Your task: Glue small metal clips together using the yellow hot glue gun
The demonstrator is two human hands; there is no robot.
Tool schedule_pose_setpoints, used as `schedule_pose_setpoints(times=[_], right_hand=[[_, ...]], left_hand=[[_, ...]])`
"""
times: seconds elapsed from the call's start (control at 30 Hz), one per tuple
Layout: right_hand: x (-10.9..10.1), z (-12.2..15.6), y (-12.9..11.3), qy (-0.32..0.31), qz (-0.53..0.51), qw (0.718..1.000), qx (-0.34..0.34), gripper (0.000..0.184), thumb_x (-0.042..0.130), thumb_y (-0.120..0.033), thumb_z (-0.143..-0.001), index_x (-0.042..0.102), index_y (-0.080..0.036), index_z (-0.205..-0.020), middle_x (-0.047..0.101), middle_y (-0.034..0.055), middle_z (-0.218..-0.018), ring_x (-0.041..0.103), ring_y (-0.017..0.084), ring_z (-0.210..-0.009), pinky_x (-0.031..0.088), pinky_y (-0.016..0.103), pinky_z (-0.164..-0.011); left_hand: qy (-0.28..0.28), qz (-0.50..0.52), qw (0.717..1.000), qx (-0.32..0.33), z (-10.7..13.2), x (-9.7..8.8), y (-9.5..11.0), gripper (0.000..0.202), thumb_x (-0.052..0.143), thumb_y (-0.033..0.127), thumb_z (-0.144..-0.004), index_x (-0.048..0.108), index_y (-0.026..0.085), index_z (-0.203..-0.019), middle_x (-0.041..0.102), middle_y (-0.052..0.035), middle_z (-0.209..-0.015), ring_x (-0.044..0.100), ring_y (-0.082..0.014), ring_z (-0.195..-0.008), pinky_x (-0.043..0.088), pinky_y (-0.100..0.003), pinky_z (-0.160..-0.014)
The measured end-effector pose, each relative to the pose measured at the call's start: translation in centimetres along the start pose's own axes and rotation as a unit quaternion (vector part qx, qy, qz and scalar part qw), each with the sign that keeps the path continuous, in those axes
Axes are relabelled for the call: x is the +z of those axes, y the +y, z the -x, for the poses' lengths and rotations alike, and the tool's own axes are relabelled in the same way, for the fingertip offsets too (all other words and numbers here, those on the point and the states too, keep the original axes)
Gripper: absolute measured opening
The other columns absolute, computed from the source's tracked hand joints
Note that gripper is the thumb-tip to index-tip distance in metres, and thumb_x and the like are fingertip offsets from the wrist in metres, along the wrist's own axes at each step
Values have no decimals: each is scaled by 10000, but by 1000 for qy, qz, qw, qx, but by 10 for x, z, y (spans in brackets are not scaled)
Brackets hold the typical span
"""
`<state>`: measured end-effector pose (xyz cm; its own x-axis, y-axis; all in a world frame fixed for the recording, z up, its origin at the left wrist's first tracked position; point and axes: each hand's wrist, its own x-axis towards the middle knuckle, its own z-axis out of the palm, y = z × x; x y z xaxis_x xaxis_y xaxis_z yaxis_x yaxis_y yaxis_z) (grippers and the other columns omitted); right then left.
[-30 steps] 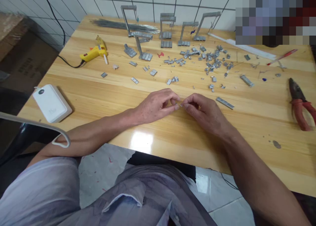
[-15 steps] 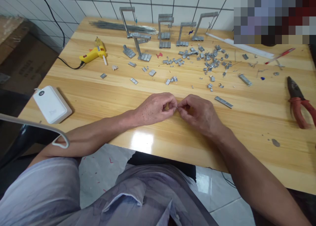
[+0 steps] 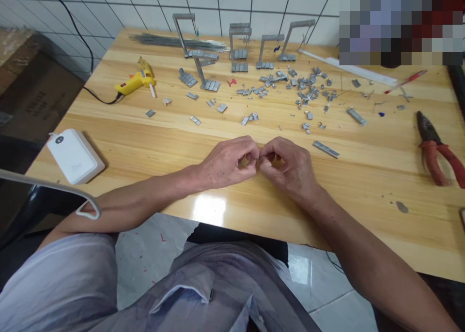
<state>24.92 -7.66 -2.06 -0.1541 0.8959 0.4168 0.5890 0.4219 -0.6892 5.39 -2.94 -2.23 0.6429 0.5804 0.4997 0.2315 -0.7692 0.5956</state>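
My left hand [image 3: 230, 162] and my right hand [image 3: 290, 167] meet fingertip to fingertip above the front of the wooden table [image 3: 163, 153]. Both are closed in a pinch. A tiny dark bit shows between the fingertips, too small to name and mostly hidden by them. Right of my right hand lies a flat strip of joined grey metal pieces [image 3: 326, 149]. Beyond the hands, small grey metal pieces [image 3: 250, 118] are scattered. Several bent grey frames [image 3: 206, 73] made of such pieces stand farther back.
A yellow glue gun [image 3: 134, 83] and a white power bank [image 3: 76, 155] lie on the left. Red-handled pliers [image 3: 432, 153] rest at the right. Thin wires [image 3: 156, 40] lie in a bundle near the tiled wall, and a red pen [image 3: 406, 82] sits at the back right.
My right hand has shifted slightly left, and the fingertips of both hands are closer together. The thin dark bit between them shows less. The view has turned slightly.
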Motion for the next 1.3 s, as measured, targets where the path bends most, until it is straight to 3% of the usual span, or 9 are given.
schedule_pose_setpoints(times=[0.17, 0.3, 0.43, 0.53, 0.63, 0.8, 0.97, 1.1, 1.3], right_hand=[[4, 0, -7, 15, -169, 975, 145, 53, 628, -182, -808, 647, -218, -773, 622, -29, -700, 531, 124, -629, 440, 289, -616], [3, -3, -8, 48, -235, 952, 192, 60, 633, -233, -845, 639, -226, -786, 602, -38, -689, 503, 117, -609, 406, 279, -585], [-14, -7, -5, 49, -143, 976, 155, 114, 601, -219, -893, 611, -237, -781, 593, -32, -697, 511, 134, -639, 410, 298, -624], [-32, -10, 4, -8, -14, 996, 93, 219, 571, -228, -923, 565, -240, -705, 571, -17, -658, 513, 153, -638, 404, 323, -641], [-46, -13, 20, -58, 110, 990, 71, 196, 630, -230, -870, 574, -242, -683, 625, 5, -672, 543, 173, -640, 399, 337, -635], [-58, -12, 46, -42, 231, 969, 70, 106, 631, -153, -803, 680, -246, -784, 703, 38, -772, 601, 210, -705, 403, 343, -638], [-53, -10, 51, -74, 272, 956, 79, 104, 679, -205, -816, 741, -237, -893, 715, 57, -837, 616, 231, -761, 395, 344, -649], [-44, -11, 45, -105, 285, 949, 90, 101, 609, -206, -886, 682, -219, -816, 706, 88, -871, 613, 244, -812, 370, 344, -651], [-36, -14, 20, -124, 162, 973, 108, 67, 578, -195, -910, 618, -225, -867, 678, 26, -786, 572, 180, -679, 391, 309, -635]], left_hand=[[19, -2, 1000, -2, -1, -2, 2, 171, 620, 52, -789, 559, 201, -848, 606, 33, -766, 543, -89, -648, 436, -219, -615], [12, 10, 1000, -20, -1, -1, 2, 164, 614, 57, -790, 557, 202, -841, 599, 39, -747, 537, -89, -638, 437, -221, -617], [-13, 27, 998, -47, -1, -1, -1, 155, 603, 58, -800, 562, 199, -851, 628, 38, -768, 540, -86, -642, 446, -222, -634], [-28, 25, 996, -82, -2, -3, -4, 127, 595, 79, -830, 561, 199, -853, 653, 24, -803, 551, -93, -663, 457, -229, -652], [-46, 8, 994, -99, -2, -5, -8, 103, 589, 97, -856, 571, 198, -863, 671, 9, -842, 563, -104, -688, 465, -241, -674], [-65, -40, 995, -71, -2, -5, -14, 79, 564, 138, -921, 617, 188, -891, 691, -34, -897, 612, -146, -789, 484, -278, -731], [-63, -65, 994, -54, -1, -6, -21, 155, 543, 162, -962, 696, 178, -972, 697, -51, -920, 640, -167, -840, 496, -284, -751], [-60, -71, 994, -56, -2, -6, -23, 149, 565, 150, -956, 712, 177, -964, 701, -47, -904, 643, -169, -840, 492, -290, -760], [-19, -71, 995, -67, -5, -8, -25, 124, 594, 164, -960, 701, 162, -898, 689, -36, -840, 609, -153, -760, 467, -280, -709]])
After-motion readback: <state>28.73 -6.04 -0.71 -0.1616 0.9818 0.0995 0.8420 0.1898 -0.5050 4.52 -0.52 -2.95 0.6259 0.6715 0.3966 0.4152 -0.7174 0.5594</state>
